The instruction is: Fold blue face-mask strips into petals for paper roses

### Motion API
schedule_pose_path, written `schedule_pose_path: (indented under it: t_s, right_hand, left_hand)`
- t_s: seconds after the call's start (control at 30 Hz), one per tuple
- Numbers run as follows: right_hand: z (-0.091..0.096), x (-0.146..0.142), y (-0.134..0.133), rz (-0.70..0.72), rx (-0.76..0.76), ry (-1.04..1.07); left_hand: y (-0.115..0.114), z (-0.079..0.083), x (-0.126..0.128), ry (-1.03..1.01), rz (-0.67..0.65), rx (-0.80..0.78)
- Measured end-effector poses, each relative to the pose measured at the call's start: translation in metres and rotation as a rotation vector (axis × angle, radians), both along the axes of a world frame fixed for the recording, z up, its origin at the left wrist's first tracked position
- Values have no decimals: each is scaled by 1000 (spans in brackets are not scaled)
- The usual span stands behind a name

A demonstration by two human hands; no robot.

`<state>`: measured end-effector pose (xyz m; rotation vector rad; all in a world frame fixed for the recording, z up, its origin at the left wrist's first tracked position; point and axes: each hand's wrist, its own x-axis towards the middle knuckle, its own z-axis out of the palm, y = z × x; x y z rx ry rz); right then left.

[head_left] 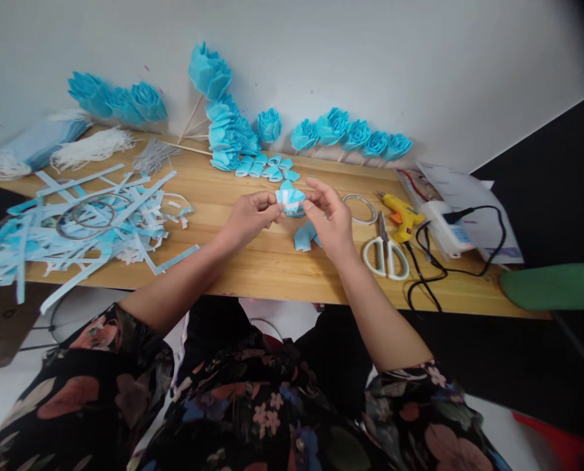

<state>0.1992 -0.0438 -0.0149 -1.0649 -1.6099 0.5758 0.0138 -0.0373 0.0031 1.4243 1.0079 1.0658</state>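
Between my two hands, a small blue petal piece [292,197] with a white strip across it is held above the table. My left hand [252,216] pinches its left edge. On the other edge, the thumb and fingers of my right hand [329,219] close on it. Just below lie more blue cut pieces [303,237], partly hidden by my right hand. Behind my hands, several curled blue petals [265,167] rest in a cluster on the wood. A roll of tape [360,209] lies right of my right hand.
White-handled scissors [386,255] and a yellow glue gun [403,216] lie at right, by a white power strip [449,229] with black cables. Blue and white scraps [90,226] pile up at left. Blue flowers on sticks [333,125] lean against the wall. A green object [551,286] sits far right.
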Motion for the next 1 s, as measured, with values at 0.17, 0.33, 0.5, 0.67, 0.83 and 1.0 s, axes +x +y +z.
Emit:
schedule_pose_path:
  t_s: [0.17,0.33,0.5,0.67,0.83,1.0]
  right_hand:
    - [10,-6,-9,-130,188,-236]
    - [8,-7,-9,-100,229,-358]
    - [8,-6,-8,-89,224,-374]
    - [8,-7,-7,-99,224,-366]
    - [8,-7,-8,-80,238,-351]
    - [9,-6,-7,-68,215,-345]
  left_hand:
    - [-2,3,1,-3,31,34]
    - [-2,3,2,4,3,71]
    - [-1,2,3,19,-28,93]
    - [-1,1,2,26,-46,101]
    - [0,0,2,7,-59,106]
    - [-1,3,2,5,-61,84]
